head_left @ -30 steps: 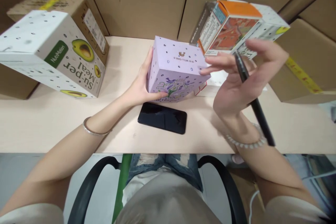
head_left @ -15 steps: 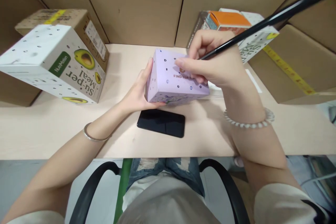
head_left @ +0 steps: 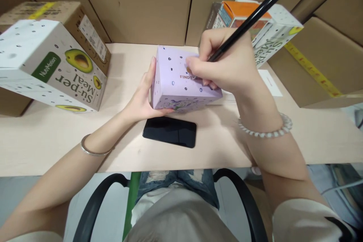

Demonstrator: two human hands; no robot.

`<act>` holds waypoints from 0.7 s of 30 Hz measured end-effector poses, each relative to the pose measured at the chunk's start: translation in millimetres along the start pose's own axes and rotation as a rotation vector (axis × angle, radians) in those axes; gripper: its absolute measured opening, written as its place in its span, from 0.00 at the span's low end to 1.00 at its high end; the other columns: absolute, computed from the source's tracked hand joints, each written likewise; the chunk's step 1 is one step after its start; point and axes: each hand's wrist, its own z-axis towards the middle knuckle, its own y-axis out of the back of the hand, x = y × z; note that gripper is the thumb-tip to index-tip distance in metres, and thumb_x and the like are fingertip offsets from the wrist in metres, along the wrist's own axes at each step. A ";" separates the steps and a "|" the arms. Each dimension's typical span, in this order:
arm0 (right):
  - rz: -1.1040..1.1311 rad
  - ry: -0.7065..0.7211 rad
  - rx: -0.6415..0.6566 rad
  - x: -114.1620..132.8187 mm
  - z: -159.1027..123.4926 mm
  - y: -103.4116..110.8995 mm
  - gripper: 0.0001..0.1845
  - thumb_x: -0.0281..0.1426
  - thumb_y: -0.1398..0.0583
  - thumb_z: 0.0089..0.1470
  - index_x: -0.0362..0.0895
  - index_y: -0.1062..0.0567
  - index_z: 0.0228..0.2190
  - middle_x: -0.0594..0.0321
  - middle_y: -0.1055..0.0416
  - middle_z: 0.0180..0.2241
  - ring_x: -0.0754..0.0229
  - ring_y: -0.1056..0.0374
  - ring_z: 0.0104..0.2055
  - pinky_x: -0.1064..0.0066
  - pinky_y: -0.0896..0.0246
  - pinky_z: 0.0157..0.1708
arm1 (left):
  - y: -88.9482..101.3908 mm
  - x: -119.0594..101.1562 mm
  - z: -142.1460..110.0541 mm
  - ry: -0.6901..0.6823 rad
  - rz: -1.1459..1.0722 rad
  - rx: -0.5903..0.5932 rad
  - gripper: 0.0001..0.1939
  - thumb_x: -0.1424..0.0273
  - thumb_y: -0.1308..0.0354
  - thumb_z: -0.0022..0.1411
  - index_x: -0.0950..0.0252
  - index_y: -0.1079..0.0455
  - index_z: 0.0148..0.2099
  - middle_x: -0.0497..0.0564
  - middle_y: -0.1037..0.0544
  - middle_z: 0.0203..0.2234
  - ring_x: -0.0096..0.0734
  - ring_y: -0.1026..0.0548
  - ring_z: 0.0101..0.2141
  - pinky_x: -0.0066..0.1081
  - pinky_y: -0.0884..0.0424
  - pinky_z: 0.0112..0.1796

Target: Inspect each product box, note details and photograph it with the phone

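Head view, lilac box (head_left: 172, 75), pale desk (head_left: 170, 159) (cartons (head_left: 141, 3) behind)

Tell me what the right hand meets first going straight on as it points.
The right hand would likely meet the lavender box, on its top face; whether it touches now is unclear.

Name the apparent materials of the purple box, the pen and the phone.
Purple box: probably printed cardboard, fairly matte, given its flat panels and crisp folded edges.
Pen: likely plastic, glossy; a pale highlight runs along the black barrel.
Phone: seemingly a glass front, smooth and reflective; its back is hidden.
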 end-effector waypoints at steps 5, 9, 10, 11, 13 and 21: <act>0.018 0.022 -0.010 -3.8 1.6 -2.6 0.27 0.38 0.23 0.51 0.52 0.35 0.18 0.72 0.33 0.15 0.66 0.40 0.15 0.68 0.46 0.15 | 0.3 -5.1 2.1 0.034 -0.027 0.014 0.67 0.52 0.13 0.39 0.52 0.40 0.77 0.58 0.41 0.79 0.70 0.52 0.80 0.64 0.59 0.79; 0.045 0.016 0.034 -6.8 2.9 -3.1 0.31 0.54 0.26 0.54 0.52 0.35 0.18 0.71 0.36 0.14 0.65 0.44 0.14 0.66 0.46 0.16 | 1.5 -5.6 6.0 0.113 -0.118 0.012 0.64 0.56 0.12 0.39 0.55 0.37 0.75 0.62 0.36 0.76 0.73 0.46 0.78 0.65 0.49 0.76; 0.066 0.019 0.015 -6.8 2.2 -2.8 0.32 0.55 0.28 0.56 0.52 0.35 0.18 0.71 0.38 0.13 0.66 0.46 0.14 0.66 0.46 0.16 | 2.0 -4.3 6.9 0.130 -0.134 0.007 0.64 0.55 0.12 0.39 0.55 0.37 0.75 0.63 0.35 0.75 0.73 0.43 0.77 0.65 0.45 0.75; 0.073 0.017 -0.002 -6.1 0.5 -2.2 0.33 0.57 0.30 0.58 0.52 0.36 0.17 0.72 0.40 0.12 0.66 0.47 0.14 0.67 0.47 0.17 | 2.5 -2.3 7.7 0.139 -0.137 0.005 0.64 0.54 0.13 0.39 0.55 0.37 0.75 0.63 0.34 0.74 0.74 0.41 0.76 0.66 0.42 0.74; 0.040 0.006 -0.005 -2.7 -6.1 -0.3 0.35 0.56 0.34 0.64 0.51 0.36 0.16 0.72 0.41 0.12 0.67 0.47 0.15 0.67 0.46 0.20 | 3.7 3.8 8.8 0.126 -0.096 0.011 0.64 0.51 0.13 0.40 0.54 0.38 0.75 0.64 0.33 0.73 0.73 0.38 0.74 0.66 0.39 0.72; -0.471 -0.005 0.424 -10.5 -58.6 2.1 0.29 0.43 0.40 0.69 0.46 0.33 0.18 0.70 0.39 0.14 0.67 0.43 0.19 0.70 0.55 0.25 | 15.8 49.5 13.4 0.079 0.106 -0.124 0.60 0.40 0.19 0.43 0.53 0.41 0.71 0.63 0.32 0.71 0.67 0.32 0.71 0.67 0.31 0.69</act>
